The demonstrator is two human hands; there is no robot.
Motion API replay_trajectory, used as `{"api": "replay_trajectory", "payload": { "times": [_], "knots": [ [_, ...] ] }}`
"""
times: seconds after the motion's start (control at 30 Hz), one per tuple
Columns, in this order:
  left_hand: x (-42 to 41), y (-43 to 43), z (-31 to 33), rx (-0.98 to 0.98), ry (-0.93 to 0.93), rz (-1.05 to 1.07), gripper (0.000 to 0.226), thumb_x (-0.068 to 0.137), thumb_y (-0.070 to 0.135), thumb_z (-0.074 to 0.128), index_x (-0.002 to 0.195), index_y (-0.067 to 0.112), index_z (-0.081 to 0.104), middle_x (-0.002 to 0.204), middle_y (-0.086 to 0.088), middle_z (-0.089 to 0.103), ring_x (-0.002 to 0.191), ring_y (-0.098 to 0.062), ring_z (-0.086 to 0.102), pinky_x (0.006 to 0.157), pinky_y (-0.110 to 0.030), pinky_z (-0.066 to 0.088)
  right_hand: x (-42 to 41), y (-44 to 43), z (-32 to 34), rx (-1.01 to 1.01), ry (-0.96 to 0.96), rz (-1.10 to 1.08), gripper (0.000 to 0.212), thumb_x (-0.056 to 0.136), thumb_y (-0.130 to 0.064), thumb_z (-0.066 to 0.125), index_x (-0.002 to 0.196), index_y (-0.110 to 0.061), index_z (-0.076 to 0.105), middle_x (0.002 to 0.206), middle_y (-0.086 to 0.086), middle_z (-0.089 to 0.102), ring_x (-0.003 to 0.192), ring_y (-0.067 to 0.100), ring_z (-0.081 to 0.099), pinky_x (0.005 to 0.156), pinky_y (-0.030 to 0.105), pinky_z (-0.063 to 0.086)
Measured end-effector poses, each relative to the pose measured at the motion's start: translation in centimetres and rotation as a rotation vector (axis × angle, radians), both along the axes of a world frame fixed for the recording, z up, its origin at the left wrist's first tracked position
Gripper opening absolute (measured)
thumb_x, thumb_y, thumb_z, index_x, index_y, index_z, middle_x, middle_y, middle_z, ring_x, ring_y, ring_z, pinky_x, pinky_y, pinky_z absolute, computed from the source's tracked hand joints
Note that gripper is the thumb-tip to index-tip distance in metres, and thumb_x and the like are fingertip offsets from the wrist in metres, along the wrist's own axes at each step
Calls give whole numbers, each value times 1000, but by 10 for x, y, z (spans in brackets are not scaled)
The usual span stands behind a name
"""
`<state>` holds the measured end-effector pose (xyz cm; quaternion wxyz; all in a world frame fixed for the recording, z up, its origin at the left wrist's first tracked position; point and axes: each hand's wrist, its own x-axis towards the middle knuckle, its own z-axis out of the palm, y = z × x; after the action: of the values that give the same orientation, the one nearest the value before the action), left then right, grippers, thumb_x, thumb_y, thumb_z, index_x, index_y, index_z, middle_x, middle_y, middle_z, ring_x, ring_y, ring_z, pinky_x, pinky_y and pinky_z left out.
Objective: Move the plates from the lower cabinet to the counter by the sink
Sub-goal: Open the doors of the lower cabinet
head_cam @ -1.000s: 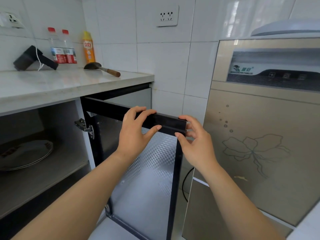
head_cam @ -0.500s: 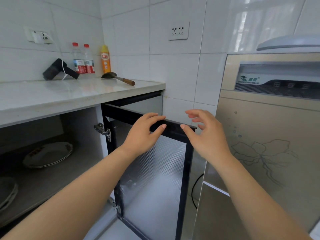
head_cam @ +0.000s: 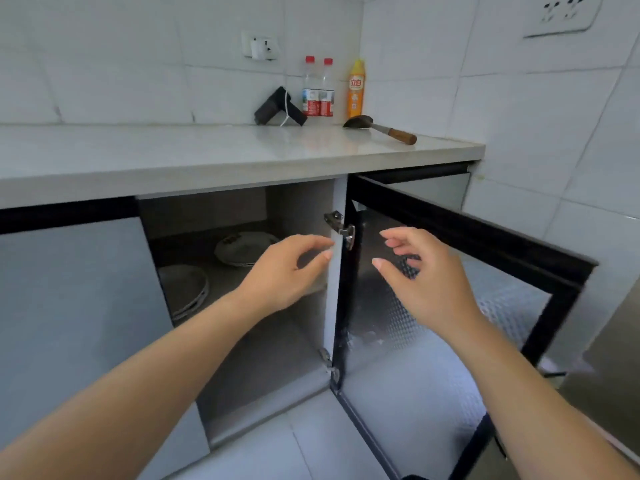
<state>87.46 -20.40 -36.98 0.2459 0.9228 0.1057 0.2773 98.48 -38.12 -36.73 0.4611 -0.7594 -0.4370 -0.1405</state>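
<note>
Two stacks of plates lie inside the open cabinet (head_cam: 270,358), left of centre in the frame. The rear stack (head_cam: 242,249) is white and shallow with a dark pattern near its rim. The front stack (head_cam: 183,289) looks greyer in the shadow and is partly cut off by the closed door panel (head_cam: 69,306) at the left. Both are round and lie flat, so neither has a long axis to favour.

The left hand (head_cam: 284,268) hovers at the cabinet mouth, empty, its fingers loosely bent and apart. The rear stack lies just beyond it and to its left, and the front stack is lower left of it. The right hand (head_cam: 429,278) is also empty with fingers loosely spread. It sits right of the white upright, in front of the embossed metal lining of the open door (head_cam: 467,323), so it is the farther of the two from the plates.

The left hand looks best placed to lead the reach. Glazed plates would likely be slick, and heavy if lifted as a stack. A pale stone counter (head_cam: 207,157) runs across the upper frame, and no sink is in view.
</note>
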Motion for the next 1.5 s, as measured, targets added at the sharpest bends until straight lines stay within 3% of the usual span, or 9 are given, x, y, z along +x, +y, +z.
{"api": "replay_trajectory", "payload": {
  "times": [0.17,0.33,0.5,0.7,0.87,0.97,1.07,1.33,1.5],
  "knots": [
    [-89,55,-26,154,184,284,38,93,46,42,127,34,51,131,11,51,114,-10,52,93,-25,44,-28,72,-37,-159,60,241,32,85,-32,62,117,-30,56,110,-13,56,102,3,52,77,6,35],
    [-165,93,-33,222,261,597,40,94,44,40,131,33,47,138,6,46,123,-17,46,98,-30,40,-60,142,-56,-309,16,414,36,89,-42,53,124,-31,50,120,-16,50,109,2,47,85,18,36],
    [-209,117,-32,221,219,757,40,93,42,42,131,32,48,138,6,46,124,-18,45,95,-31,40,-89,200,-50,-352,-43,504,40,90,-41,53,128,-28,48,129,-10,49,117,9,47,90,22,39],
    [-224,129,-29,246,230,793,44,89,48,49,131,33,47,138,7,45,124,-17,44,94,-30,40,-107,251,-39,-366,-67,521,54,88,-42,56,136,-20,41,138,-1,46,125,17,45,98,31,40],
    [-233,135,-22,262,205,801,47,88,49,50,132,33,46,137,8,45,124,-15,45,91,-28,40,-111,287,-38,-323,74,503,62,87,-43,59,139,-16,39,139,4,48,125,21,46,100,37,41],
    [-241,136,-17,244,167,808,45,89,49,50,131,34,46,136,9,45,123,-14,45,92,-29,41,-119,298,-40,-243,167,545,49,85,-37,64,126,-15,50,126,3,59,107,17,57,86,31,48],
    [-249,136,-11,270,153,823,44,90,49,48,131,34,46,136,10,45,122,-13,45,89,-29,42,-125,301,-43,-157,260,560,37,85,-30,66,116,-14,54,112,-1,63,90,10,56,70,19,44],
    [-255,132,20,371,66,878,42,91,45,46,131,31,47,135,10,46,121,-12,46,84,-26,43,-127,280,-54,-63,222,551,26,83,-29,68,104,-16,61,94,-7,67,83,6,62,67,13,46],
    [-234,129,30,387,-36,889,36,92,41,48,126,29,50,128,10,51,117,-12,48,82,-27,45,-135,263,-58,-37,320,612,25,83,-28,67,104,-19,58,94,-9,64,83,0,59,66,11,44]
  ]
}}
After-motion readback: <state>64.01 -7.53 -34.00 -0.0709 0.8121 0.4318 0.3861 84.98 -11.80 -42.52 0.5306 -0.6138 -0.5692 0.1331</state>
